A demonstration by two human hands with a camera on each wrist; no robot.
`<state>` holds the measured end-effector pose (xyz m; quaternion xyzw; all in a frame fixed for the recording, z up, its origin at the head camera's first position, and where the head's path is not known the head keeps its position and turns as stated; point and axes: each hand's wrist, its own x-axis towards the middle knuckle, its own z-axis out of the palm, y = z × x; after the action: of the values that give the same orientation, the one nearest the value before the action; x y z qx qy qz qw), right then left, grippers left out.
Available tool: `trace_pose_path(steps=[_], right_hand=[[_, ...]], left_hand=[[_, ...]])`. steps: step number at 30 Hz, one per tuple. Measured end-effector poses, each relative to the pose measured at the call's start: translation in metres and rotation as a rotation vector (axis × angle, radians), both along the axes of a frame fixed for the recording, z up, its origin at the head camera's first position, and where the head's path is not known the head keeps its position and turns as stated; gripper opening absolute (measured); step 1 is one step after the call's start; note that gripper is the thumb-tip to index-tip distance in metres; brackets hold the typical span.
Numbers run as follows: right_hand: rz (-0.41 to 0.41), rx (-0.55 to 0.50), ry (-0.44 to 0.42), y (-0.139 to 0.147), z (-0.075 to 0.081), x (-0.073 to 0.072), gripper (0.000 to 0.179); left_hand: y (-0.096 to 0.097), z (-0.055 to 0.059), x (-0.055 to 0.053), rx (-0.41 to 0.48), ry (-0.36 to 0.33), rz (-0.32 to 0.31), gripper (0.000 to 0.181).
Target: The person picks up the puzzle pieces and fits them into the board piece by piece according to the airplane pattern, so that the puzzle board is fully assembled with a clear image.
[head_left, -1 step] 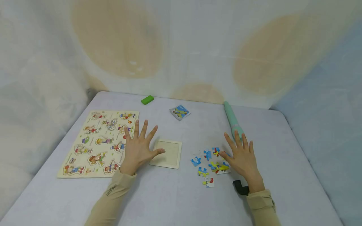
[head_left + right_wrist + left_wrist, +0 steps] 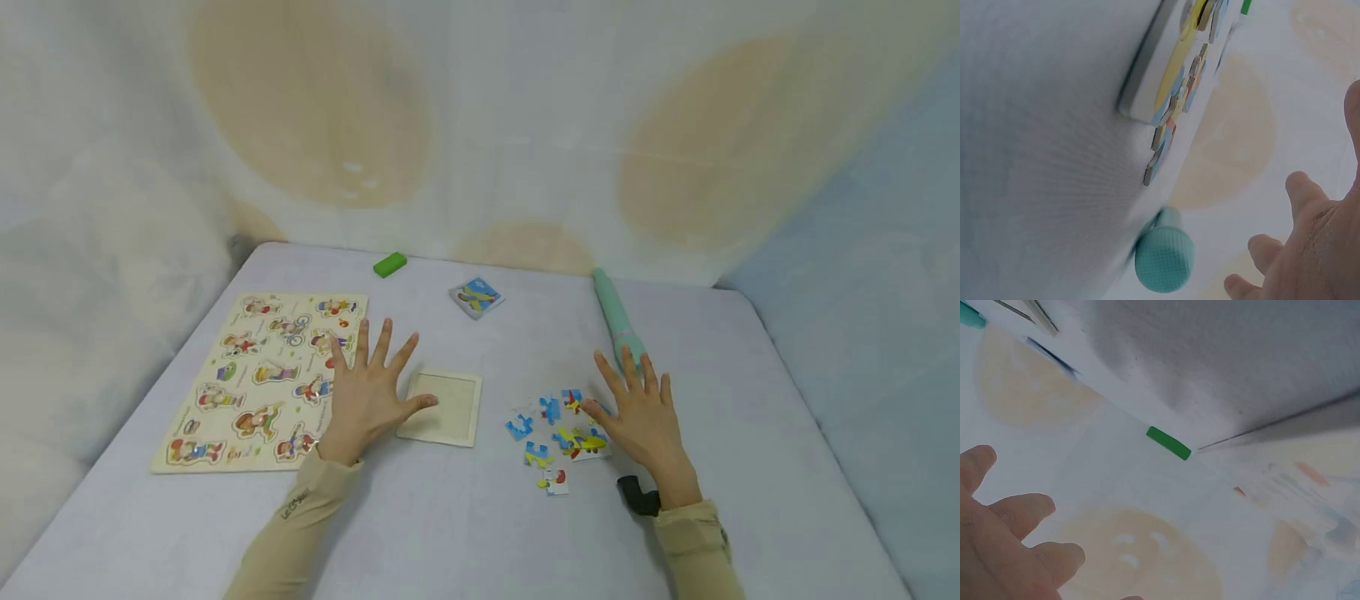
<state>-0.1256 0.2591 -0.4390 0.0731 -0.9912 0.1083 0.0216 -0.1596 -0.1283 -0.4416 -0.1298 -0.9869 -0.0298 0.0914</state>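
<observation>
Fingers spread, holding nothing, the left hand [image 2: 367, 406] hovers by the frame [image 2: 453, 423], the right hand [image 2: 641, 422] near puzzle pieces [image 2: 577, 442]; assembly seems unstarted, likely calling next for a pinch.

The right hand [image 2: 1316, 244] is held with fingers spread; past its fingertips a teal round-ended object [image 2: 1164, 259] is seen, and apart from it, puzzle pieces [image 2: 1177, 70] are scattered.

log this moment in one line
left hand: open, near square cream wooden tray | right hand: open, near loose blue-and-yellow jigsaw pieces | held: nothing
</observation>
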Motion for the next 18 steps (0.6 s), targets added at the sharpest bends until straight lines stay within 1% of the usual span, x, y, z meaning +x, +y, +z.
trace_pose_path(steps=[3, 5, 8, 11, 13, 15, 16, 18], right_hand=[[-0.002, -0.001, 0.001, 0.0, 0.0, 0.001, 0.078], [-0.003, -0.006, 0.004, 0.001, 0.001, 0.0, 0.078], [-0.004, -0.017, 0.014, 0.001, 0.001, 0.0, 0.078], [-0.003, -0.024, 0.001, -0.001, 0.0, 0.001, 0.079], [-0.004, -0.022, -0.011, -0.004, 0.0, 0.002, 0.079], [-0.001, -0.031, -0.012, -0.008, 0.001, 0.001, 0.078], [0.002, -0.034, -0.006, -0.011, 0.002, 0.0, 0.077], [0.012, -0.041, 0.012, -0.017, 0.004, -0.002, 0.076]], left_hand=[[0.001, 0.001, 0.0, 0.005, -0.018, -0.007, 0.098], [0.001, 0.002, -0.001, 0.01, -0.043, -0.016, 0.098], [0.001, 0.001, -0.001, 0.025, -0.083, -0.046, 0.098], [0.0, -0.005, 0.001, 0.075, -0.191, -0.088, 0.103], [-0.002, -0.008, 0.002, 0.125, -0.292, -0.122, 0.109], [-0.003, -0.011, 0.001, 0.169, -0.37, -0.16, 0.115], [-0.003, -0.012, 0.001, 0.188, -0.392, -0.18, 0.118], [-0.003, -0.013, -0.001, 0.205, -0.415, -0.211, 0.122]])
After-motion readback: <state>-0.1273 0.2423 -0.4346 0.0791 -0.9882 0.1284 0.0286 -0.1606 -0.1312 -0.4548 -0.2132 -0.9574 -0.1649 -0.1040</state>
